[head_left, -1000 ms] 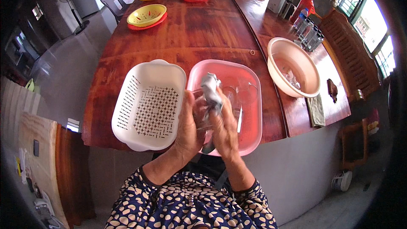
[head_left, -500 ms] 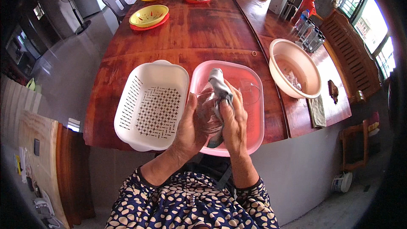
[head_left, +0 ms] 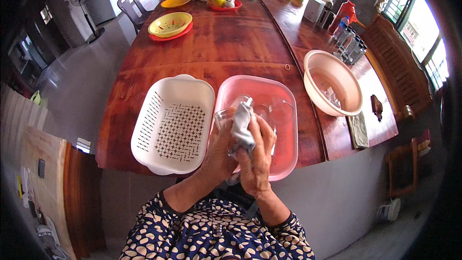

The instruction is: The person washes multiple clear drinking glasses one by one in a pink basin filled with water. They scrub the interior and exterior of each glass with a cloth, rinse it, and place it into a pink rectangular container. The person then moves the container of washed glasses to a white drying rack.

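Over the near part of a pink basin (head_left: pixel 291 144), my left hand (head_left: pixel 217 149) is wrapped round a clear drinking glass (head_left: pixel 223 116). My right hand (head_left: pixel 258 156) grips a grey cloth (head_left: pixel 242 129) and presses it against the glass. Both hands touch, and the cloth hides much of the glass. Other clear glassware (head_left: pixel 281 110) lies in the basin beyond my right hand; its exact number is hard to make out. Left of the basin stands a white perforated basket (head_left: pixel 180 125) with nothing in it.
A peach basin (head_left: pixel 357 94) with clear items inside stands at the right, beside a folded cloth (head_left: pixel 358 129). Several clear glasses (head_left: pixel 352 48) stand farther back. A yellow bowl (head_left: pixel 169 25) sits on a red plate at the far left. The table's near edge runs below both containers.
My hands have come slightly lower, and the glass is turned to another angle. The cloth's top end has dropped from near the basin's far rim. More glassware shows behind my hands.
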`<action>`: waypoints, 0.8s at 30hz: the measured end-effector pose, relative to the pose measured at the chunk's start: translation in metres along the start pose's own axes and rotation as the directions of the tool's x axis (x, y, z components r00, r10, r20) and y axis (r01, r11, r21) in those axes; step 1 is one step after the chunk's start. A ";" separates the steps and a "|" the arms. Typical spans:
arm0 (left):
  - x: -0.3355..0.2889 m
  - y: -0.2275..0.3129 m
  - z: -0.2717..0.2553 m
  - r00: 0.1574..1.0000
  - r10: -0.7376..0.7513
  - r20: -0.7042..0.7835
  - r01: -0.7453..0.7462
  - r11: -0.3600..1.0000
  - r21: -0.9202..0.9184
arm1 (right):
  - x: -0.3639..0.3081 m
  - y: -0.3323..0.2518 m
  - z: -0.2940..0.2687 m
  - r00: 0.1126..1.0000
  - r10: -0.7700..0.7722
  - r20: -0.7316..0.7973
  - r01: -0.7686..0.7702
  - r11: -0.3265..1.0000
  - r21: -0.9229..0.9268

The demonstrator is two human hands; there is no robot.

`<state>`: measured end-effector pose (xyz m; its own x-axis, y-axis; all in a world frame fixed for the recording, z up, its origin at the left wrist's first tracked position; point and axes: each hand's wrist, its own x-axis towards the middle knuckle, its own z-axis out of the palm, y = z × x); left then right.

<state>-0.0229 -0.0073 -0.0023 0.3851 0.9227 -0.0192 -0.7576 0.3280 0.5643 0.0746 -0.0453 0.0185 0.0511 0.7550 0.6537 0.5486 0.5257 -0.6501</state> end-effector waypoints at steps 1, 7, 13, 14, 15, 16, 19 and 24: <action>0.000 0.001 0.006 0.998 0.020 0.054 -0.022 0.999 0.033 | 0.003 -0.002 -0.003 0.996 0.090 0.016 -0.091 0.994 0.054; -0.010 0.009 0.019 0.960 0.194 0.202 -0.240 0.941 0.237 | 0.016 0.008 -0.020 0.811 0.554 0.191 -0.521 0.532 0.667; -0.002 0.029 0.008 0.894 0.317 0.317 -0.432 0.422 0.797 | 0.029 0.007 -0.058 0.999 0.026 -0.046 -0.014 0.970 0.243; -0.001 0.033 0.009 0.862 0.323 0.390 -0.467 0.209 0.859 | 0.029 0.007 -0.059 0.999 -0.032 -0.031 0.035 0.992 0.123; -0.004 0.040 0.017 0.843 0.331 0.424 -0.478 0.099 0.873 | 0.029 0.008 -0.061 0.997 -0.077 0.007 0.077 0.997 0.011; -0.004 0.040 0.017 0.832 0.337 0.442 -0.493 0.080 0.867 | 0.030 0.009 -0.063 0.992 -0.117 0.051 0.121 0.987 -0.101; -0.004 0.041 0.017 0.802 0.356 0.480 -0.511 -0.006 0.859 | 0.029 0.005 -0.064 0.978 -0.021 0.210 0.034 0.998 -0.060; -0.003 0.042 0.013 0.786 0.325 0.526 -0.529 -0.088 0.844 | 0.022 0.009 -0.066 0.936 0.048 0.348 -0.091 0.990 0.107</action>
<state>-0.0486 0.0012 0.0319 0.3337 0.7251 0.6024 0.3078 -0.6878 0.6574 0.1355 -0.0500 0.0525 -0.2158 0.8686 0.4460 0.4497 0.4939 -0.7442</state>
